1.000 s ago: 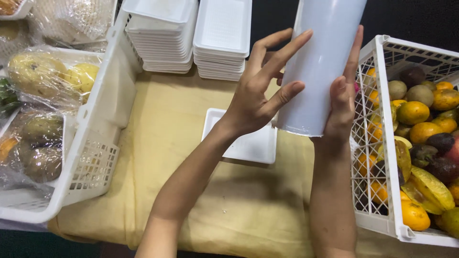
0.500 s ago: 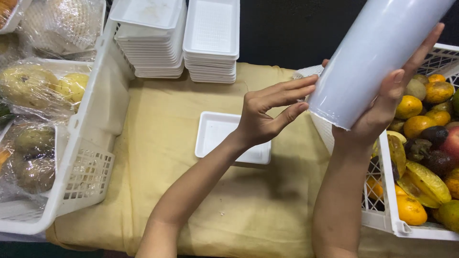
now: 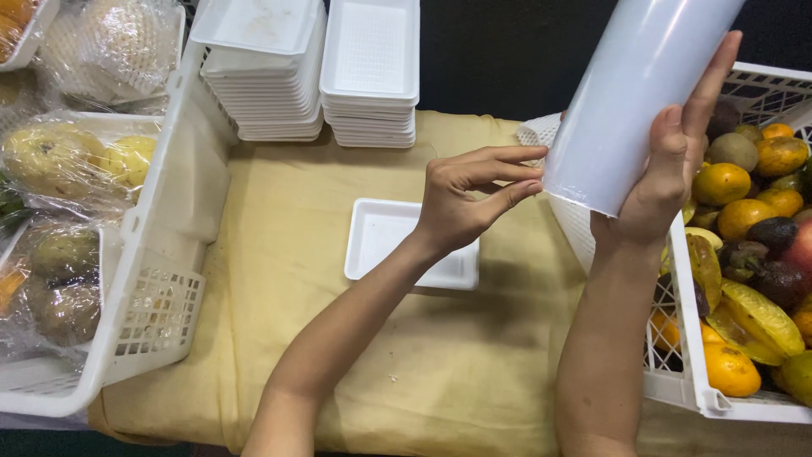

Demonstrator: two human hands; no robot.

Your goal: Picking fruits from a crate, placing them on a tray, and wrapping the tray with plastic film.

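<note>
- The right hand (image 3: 668, 178) holds a large roll of clear cling film (image 3: 639, 93) from behind, palm against it and fingers spread up its side, so the roll tilts up and away above the tabletop (image 3: 279, 279).
- The left hand (image 3: 474, 195) is at the roll's lower edge, fingers drawn narrow with thumb and fingertips close, as if pinching at the film's edge; whether it has film between them I cannot tell.
- A second ago the left hand was spread flat on the roll's face and the roll stood more upright; now the roll has leaned to the right and the left hand has slid down to its lower end, which reads as hunting for the loose end of the film.
- The roll looks smooth, glossy and pale grey-white, with no free sheet visibly pulled out.
- Below the hands an empty white foam tray (image 3: 381, 245) lies on the yellow cloth; stacks of like trays (image 3: 372, 76) stand behind it.
- A white crate of mixed fruit (image 3: 753, 254) sits at right; wrapped fruit trays (image 3: 76, 161) fill the crate at left.
</note>
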